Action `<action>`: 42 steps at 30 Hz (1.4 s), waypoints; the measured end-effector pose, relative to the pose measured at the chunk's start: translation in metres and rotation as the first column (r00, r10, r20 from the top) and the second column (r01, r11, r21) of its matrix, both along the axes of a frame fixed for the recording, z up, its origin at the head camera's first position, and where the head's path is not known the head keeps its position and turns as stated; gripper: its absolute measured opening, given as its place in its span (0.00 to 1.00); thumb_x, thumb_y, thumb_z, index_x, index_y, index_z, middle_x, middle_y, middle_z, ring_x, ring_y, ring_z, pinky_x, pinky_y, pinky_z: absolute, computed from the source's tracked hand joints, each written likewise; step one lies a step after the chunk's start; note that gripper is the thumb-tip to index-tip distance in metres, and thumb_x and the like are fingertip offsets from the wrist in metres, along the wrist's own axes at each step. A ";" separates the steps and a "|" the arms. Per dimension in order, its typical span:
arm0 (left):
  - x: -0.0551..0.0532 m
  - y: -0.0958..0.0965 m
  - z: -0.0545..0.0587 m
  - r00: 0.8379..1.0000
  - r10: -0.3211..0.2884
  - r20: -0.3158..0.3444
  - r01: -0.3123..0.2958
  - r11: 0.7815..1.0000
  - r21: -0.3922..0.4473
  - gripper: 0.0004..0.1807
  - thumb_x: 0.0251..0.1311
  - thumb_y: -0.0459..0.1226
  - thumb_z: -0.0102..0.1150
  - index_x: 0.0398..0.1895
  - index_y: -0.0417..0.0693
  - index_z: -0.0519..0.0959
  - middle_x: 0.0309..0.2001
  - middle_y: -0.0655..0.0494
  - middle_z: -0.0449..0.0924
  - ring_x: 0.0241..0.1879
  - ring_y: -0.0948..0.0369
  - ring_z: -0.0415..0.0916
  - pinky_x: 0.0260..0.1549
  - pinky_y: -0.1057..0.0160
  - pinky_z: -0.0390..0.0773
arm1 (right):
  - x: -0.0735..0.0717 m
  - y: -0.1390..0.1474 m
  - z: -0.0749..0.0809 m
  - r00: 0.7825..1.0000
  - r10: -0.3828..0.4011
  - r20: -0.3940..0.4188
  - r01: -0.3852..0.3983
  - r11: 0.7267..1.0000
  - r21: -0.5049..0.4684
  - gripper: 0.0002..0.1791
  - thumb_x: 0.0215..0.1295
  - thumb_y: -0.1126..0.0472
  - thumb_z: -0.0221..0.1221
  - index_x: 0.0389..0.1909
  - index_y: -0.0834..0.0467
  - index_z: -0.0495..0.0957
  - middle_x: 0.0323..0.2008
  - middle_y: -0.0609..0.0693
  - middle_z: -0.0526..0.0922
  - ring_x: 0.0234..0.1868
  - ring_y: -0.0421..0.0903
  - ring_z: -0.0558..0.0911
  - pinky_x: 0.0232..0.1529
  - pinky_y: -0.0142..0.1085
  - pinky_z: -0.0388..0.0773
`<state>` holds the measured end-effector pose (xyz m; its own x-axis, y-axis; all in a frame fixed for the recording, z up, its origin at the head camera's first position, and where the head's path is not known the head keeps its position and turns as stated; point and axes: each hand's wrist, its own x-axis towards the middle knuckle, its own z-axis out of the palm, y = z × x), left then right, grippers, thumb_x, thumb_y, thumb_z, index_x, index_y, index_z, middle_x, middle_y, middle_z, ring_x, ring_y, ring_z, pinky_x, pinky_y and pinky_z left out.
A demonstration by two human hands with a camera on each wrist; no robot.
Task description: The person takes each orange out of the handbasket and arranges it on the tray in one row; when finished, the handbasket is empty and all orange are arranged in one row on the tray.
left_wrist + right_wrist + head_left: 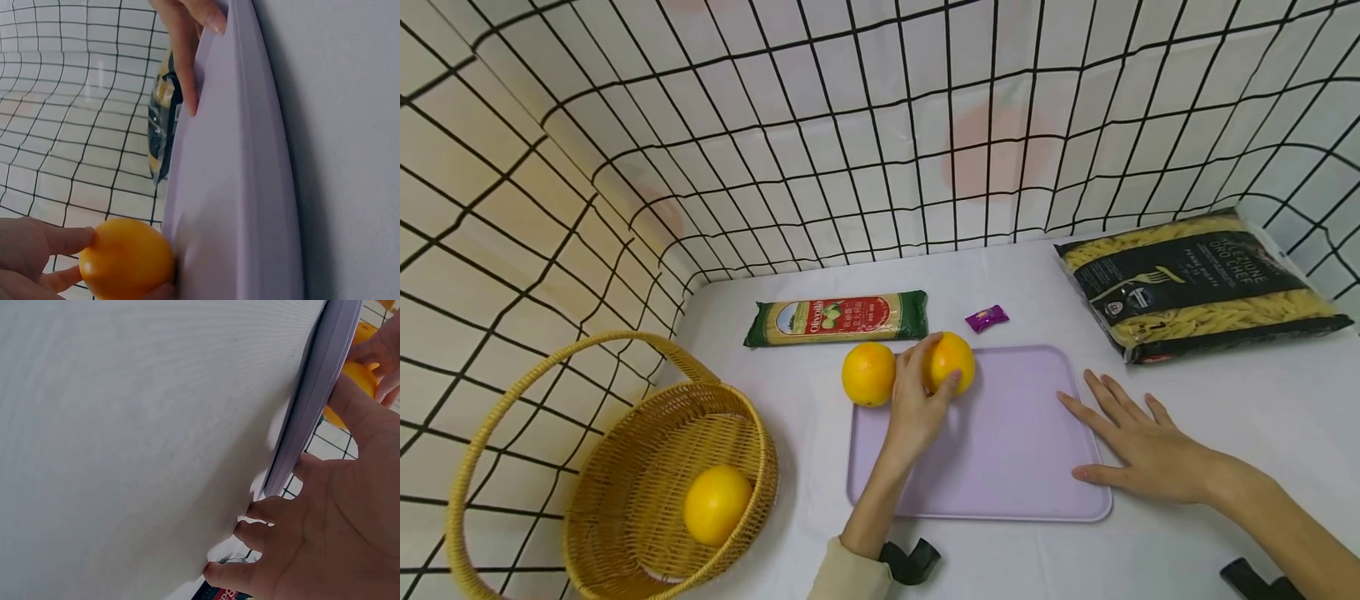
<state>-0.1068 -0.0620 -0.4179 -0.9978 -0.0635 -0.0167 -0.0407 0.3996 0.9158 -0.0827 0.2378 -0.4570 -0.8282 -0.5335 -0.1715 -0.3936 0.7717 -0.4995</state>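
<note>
My left hand [917, 402] grips an orange [951, 364] at the back of a lilac tray [1000, 450], thumb on one side and fingers on the other. A second orange [868, 374] sits at the tray's back left corner, just left of that hand. In the left wrist view the held orange [127, 259] is close to the tray surface. My right hand [1150, 446] lies with fingers spread at the tray's right edge, thumb and index finger touching the rim. The right wrist view shows its palm [337, 519] beside the rim.
A wicker basket [580, 533] with a tall handle holds another orange [718, 505] at the left. Behind the tray lie a spaghetti pack [838, 318] and a purple wrapped candy [987, 317]. A penne bag [1202, 283] lies back right. Black wire grid [865, 142] encloses the table.
</note>
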 end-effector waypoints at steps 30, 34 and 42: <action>0.037 -0.095 0.096 0.982 -0.183 -0.039 0.175 0.973 -0.152 0.25 0.74 0.39 0.60 0.72 0.55 0.72 0.73 0.49 0.67 0.74 0.40 0.65 0.66 0.36 0.74 | -0.002 -0.002 -0.001 1.000 -0.003 0.004 0.003 1.000 0.006 0.52 0.65 0.36 0.64 0.84 0.41 0.48 0.82 0.70 0.40 0.82 0.72 0.40 0.66 0.83 0.36; 0.047 -0.136 0.112 0.990 -0.143 -0.011 0.140 0.979 -0.148 0.24 0.75 0.41 0.58 0.72 0.55 0.71 0.76 0.52 0.65 0.75 0.43 0.65 0.70 0.38 0.70 | -0.002 -0.001 -0.002 1.000 -0.004 0.003 0.004 1.000 0.002 0.52 0.65 0.36 0.64 0.84 0.41 0.48 0.82 0.70 0.40 0.82 0.72 0.40 0.66 0.83 0.36; 0.071 -0.202 0.126 0.996 -0.044 0.076 0.060 0.975 -0.215 0.22 0.78 0.51 0.52 0.68 0.56 0.75 0.72 0.50 0.74 0.70 0.49 0.71 0.69 0.44 0.72 | 0.000 0.000 -0.001 1.000 -0.003 -0.005 0.003 1.000 -0.001 0.52 0.65 0.37 0.65 0.84 0.43 0.49 0.82 0.71 0.41 0.81 0.73 0.41 0.66 0.83 0.37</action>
<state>-0.0363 -0.2643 -0.2922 -0.9967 -0.0214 -0.0784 -0.0758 0.5916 0.8027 -0.0831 0.2377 -0.4583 -0.8308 -0.5310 -0.1667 -0.3937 0.7725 -0.4983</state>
